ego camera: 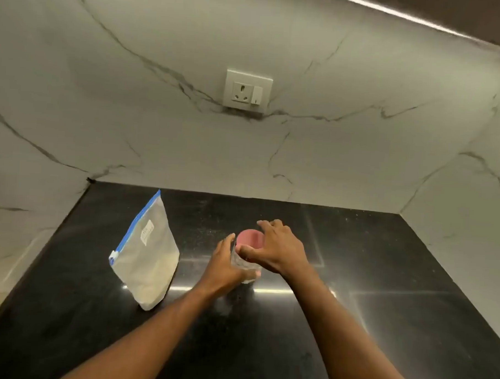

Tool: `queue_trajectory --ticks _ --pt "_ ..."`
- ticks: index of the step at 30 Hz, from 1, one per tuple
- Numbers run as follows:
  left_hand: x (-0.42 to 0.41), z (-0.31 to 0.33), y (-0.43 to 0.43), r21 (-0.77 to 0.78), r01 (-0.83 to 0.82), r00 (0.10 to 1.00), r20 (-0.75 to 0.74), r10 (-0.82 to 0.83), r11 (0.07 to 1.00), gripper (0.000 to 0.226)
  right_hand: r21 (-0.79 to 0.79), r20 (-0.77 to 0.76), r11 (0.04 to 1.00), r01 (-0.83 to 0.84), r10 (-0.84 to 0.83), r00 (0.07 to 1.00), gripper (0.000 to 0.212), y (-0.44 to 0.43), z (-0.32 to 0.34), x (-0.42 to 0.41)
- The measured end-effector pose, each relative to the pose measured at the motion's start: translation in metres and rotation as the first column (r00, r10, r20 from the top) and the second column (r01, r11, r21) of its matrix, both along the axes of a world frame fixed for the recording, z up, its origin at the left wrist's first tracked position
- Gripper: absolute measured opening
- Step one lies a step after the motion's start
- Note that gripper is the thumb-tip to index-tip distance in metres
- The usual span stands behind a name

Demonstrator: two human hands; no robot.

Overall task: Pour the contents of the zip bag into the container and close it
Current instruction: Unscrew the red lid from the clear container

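A clear container [246, 271] with a pink lid [249, 237] stands upright on the black counter [380, 324], near its middle. My left hand [224, 267] wraps the container's left side. My right hand [277, 249] rests over the lid's right edge, thumb pressed at the front of the lid. To the left stands a zip bag [149, 259] with a blue zipper strip, sealed, holding pale grains in its lower half. Neither hand touches the bag.
White marble walls close the counter at the back, left and right. A wall socket [247, 91] sits high on the back wall. The counter's left edge runs diagonally beside the bag.
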State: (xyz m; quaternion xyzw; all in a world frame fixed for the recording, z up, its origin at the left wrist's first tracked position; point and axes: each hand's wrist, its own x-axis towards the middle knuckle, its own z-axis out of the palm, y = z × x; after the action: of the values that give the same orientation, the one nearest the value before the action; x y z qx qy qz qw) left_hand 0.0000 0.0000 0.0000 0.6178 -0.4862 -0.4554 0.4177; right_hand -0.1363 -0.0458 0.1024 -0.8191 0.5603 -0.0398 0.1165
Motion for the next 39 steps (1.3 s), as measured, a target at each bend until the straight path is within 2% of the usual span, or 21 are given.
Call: queue_trajectory --ticks 3,8,15,19,23,25,27,28,29,30,31,32,34,37,38,39 --pt "-0.005 -0.010 -0.011 -0.070 0.026 0.997 0.072 -0.021 0.997 0.106 -0.056 -0.175 0.998 -0.008 -0.002 0.984 0.089 -0.005 -0.004 0.008" --pt "-0.001 -0.025 -0.021 -0.120 -0.012 0.968 0.246 0.042 0.993 0.097 -0.092 -0.260 0.996 0.000 -0.024 0.965 0.092 -0.015 -0.009 0.014" --pt "0.006 -0.023 -0.028 -0.129 0.055 0.960 0.279 -0.017 0.990 0.095 0.016 -0.142 1.000 0.019 -0.017 0.990 0.068 -0.026 -0.012 0.019" --pt "0.011 -0.019 -0.028 -0.105 0.074 0.968 0.247 -0.046 0.992 0.096 0.099 -0.159 0.985 -0.140 0.155 0.975 0.075 -0.036 -0.003 0.012" --pt "0.011 -0.015 -0.025 -0.114 0.084 0.968 0.246 -0.054 0.990 0.100 0.245 -0.239 0.899 -0.362 0.418 0.876 0.088 -0.048 0.013 0.013" --pt "0.011 -0.014 -0.024 -0.100 0.066 0.968 0.248 -0.039 0.993 0.103 0.321 -0.215 0.849 -0.421 0.498 0.840 0.083 -0.049 0.019 0.016" --pt "0.011 -0.015 -0.024 -0.093 0.072 0.970 0.239 -0.048 0.993 0.101 0.338 -0.099 0.843 -0.419 0.475 0.875 0.063 -0.051 0.024 0.016" --pt "0.010 -0.017 -0.024 -0.095 0.081 0.970 0.235 -0.057 0.992 0.097 0.278 -0.105 0.882 -0.380 0.421 0.901 0.055 -0.050 0.025 0.016" --pt "0.010 -0.018 -0.024 -0.099 0.080 0.970 0.237 -0.054 0.992 0.092 0.173 -0.184 0.932 -0.319 0.348 0.919 0.059 -0.049 0.024 0.017" --pt "0.010 -0.019 -0.025 -0.100 0.071 0.968 0.246 -0.045 0.992 0.088 0.064 -0.297 0.964 -0.256 0.264 0.918 0.073 -0.046 0.021 0.019" --pt "0.009 -0.019 -0.025 -0.099 0.063 0.965 0.259 -0.036 0.993 0.085 0.003 -0.398 0.976 -0.218 0.201 0.895 0.084 -0.044 0.017 0.021" --pt "0.008 -0.020 -0.026 -0.098 0.060 0.960 0.277 -0.031 0.993 0.081 -0.018 -0.471 0.978 -0.206 0.174 0.865 0.087 -0.041 0.012 0.024" --pt "0.008 -0.020 -0.027 -0.109 0.054 0.953 0.301 -0.019 0.993 0.076 -0.006 -0.484 0.981 -0.193 0.166 0.859 0.078 -0.036 0.000 0.030" --pt "0.009 -0.021 -0.026 -0.133 0.045 0.966 0.259 -0.009 0.990 0.088 0.086 -0.382 0.977 -0.195 0.213 0.899 0.054 -0.038 0.003 0.030" --pt "0.008 -0.021 -0.026 -0.135 0.049 0.967 0.256 -0.014 0.990 0.091 0.135 -0.365 0.966 -0.219 0.254 0.896 0.051 -0.040 0.005 0.028" --pt "0.008 -0.022 -0.027 -0.129 0.054 0.964 0.265 -0.018 0.990 0.094 0.199 -0.354 0.943 -0.266 0.322 0.878 0.057 -0.041 0.007 0.027"
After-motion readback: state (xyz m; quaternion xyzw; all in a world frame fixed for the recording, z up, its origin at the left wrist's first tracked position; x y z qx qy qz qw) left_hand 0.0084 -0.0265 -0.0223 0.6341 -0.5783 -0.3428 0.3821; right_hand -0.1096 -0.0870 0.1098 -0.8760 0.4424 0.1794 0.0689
